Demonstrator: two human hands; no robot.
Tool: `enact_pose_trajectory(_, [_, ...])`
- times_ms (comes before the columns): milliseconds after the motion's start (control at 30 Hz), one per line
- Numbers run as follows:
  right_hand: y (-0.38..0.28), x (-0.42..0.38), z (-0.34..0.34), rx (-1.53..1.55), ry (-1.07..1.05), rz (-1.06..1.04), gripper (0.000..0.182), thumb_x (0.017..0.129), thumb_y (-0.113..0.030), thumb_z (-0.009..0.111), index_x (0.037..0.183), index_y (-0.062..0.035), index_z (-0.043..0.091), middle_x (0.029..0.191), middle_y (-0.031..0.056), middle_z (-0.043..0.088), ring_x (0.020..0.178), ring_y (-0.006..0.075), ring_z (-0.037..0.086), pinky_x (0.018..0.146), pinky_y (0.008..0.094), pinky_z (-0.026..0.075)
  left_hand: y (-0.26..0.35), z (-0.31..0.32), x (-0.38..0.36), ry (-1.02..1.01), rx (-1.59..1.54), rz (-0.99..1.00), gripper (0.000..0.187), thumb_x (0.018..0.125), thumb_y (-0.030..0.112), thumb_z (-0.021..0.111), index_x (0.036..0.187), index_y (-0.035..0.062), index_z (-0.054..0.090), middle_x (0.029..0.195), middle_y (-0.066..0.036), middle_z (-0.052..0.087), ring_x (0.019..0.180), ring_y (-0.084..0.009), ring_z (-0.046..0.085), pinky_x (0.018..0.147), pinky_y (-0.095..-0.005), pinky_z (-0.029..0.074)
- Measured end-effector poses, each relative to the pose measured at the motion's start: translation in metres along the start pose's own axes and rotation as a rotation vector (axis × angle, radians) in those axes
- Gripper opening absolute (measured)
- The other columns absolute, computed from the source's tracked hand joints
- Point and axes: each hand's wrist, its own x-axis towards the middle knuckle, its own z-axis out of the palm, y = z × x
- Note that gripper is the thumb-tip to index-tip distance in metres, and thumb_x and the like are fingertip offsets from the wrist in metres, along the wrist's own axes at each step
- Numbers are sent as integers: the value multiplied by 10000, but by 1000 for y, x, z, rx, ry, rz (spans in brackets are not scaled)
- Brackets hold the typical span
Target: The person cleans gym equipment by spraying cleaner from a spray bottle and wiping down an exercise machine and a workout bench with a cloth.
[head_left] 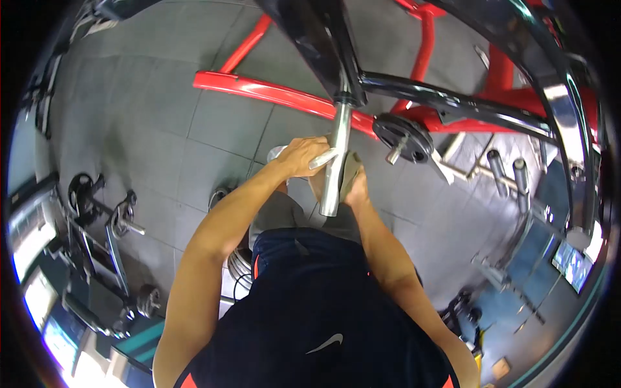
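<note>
A bare silver metal bar (335, 161), the weight sleeve of a black machine arm (323, 45), points down toward my body. My left hand (303, 156) is beside it on the left, fingers bent, with a pale grey flat piece (323, 159) at them that reaches the bar. What that piece is, I cannot make out. On the bar's other side, my right hand (358, 189) is closed on a grey-green cloth (350, 171) pressed near the metal. The bar hides some of the fingers of both hands.
Red frame tubes (272, 92) cross the floor behind the bar. A black weight plate (403, 138) hangs on a peg to the right. Gym machines (116, 220) stand at the left, and a screen (572, 266) is at the far right. Grey tiles (155, 155) cover the floor.
</note>
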Motion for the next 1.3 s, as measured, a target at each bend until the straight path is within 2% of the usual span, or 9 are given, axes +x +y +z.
enact_pose_trajectory(133, [31, -56, 24, -76, 265, -232, 590, 1046, -489, 372, 1443, -64, 472, 1397, 176, 560, 1280, 306, 552, 1094, 439, 429, 1, -12, 5, -170, 13, 13, 168, 829, 203, 649, 933, 77, 686, 935, -123, 646, 950, -352, 634, 801, -472, 510])
enact_pose_trajectory(267, [40, -40, 44, -1238, 380, -539, 827, 911, -540, 602, 1491, -6, 352, 1386, 266, 539, 1263, 401, 552, 1055, 472, 430, -16, -14, -8, -211, 65, 49, 180, 848, 236, 672, 925, 72, 673, 936, -121, 633, 935, -361, 622, 800, -473, 505])
enact_pose_trajectory(367, [-16, 12, 105, -1340, 558, -493, 978, 760, -439, 735, 1488, 15, 266, 1329, 284, 571, 1180, 458, 595, 984, 499, 496, -13, -28, -29, -43, 47, 15, 146, 849, 181, 672, 914, 58, 629, 892, -123, 597, 866, -360, 607, 749, -473, 501])
enact_pose_trajectory(700, [44, -36, 88, -2153, 531, -702, 773, 930, -146, 543, 1555, 52, 134, 1475, 392, 282, 1120, 506, 535, 908, 518, 549, 10, -33, -82, 116, 186, -103, 119, 838, 103, 670, 920, 32, 620, 916, -146, 603, 809, -380, 616, 683, -461, 514])
enact_pose_trajectory(800, [26, -41, 101, -1808, 449, -531, 839, 931, -275, 607, 1556, 36, 143, 1508, 402, 212, 1079, 518, 548, 927, 541, 526, 22, -28, -83, 146, 201, -118, 149, 833, 105, 659, 951, 21, 622, 950, -145, 614, 840, -381, 629, 710, -456, 526])
enact_pose_trajectory(900, [-33, 48, 96, -1411, 422, -564, 857, 955, -501, 586, 1516, 56, 257, 1382, 292, 515, 1152, 399, 603, 976, 449, 508, 42, -30, -71, 136, 200, -169, 144, 837, 97, 635, 963, 29, 630, 960, -141, 618, 841, -382, 635, 711, -456, 532])
enact_pose_trajectory(1100, [-75, 147, 72, 314, 395, -346, 662, 1043, -519, 417, 1399, 31, 505, 1352, 174, 601, 1203, 293, 600, 1040, 401, 460, 73, -39, -54, 137, 215, -84, 142, 834, 62, 653, 968, 21, 630, 921, -161, 616, 786, -384, 621, 676, -432, 509])
enact_pose_trajectory(1267, [-68, 215, 101, -56, 679, -662, 573, 1069, -463, 386, 1440, -39, 486, 1407, 150, 554, 1248, 306, 561, 1079, 407, 440, 88, -41, -67, 98, 177, -153, 151, 834, 77, 653, 975, 24, 637, 961, -170, 631, 842, -388, 641, 709, -431, 535])
enact_pose_trajectory(1300, [-60, 182, 106, 154, 430, -700, 565, 1074, -459, 378, 1457, -53, 466, 1416, 142, 546, 1262, 320, 551, 1087, 424, 434, 85, -41, -70, 100, 183, -145, 137, 842, 79, 653, 967, 23, 641, 950, -170, 636, 832, -386, 645, 712, -430, 536])
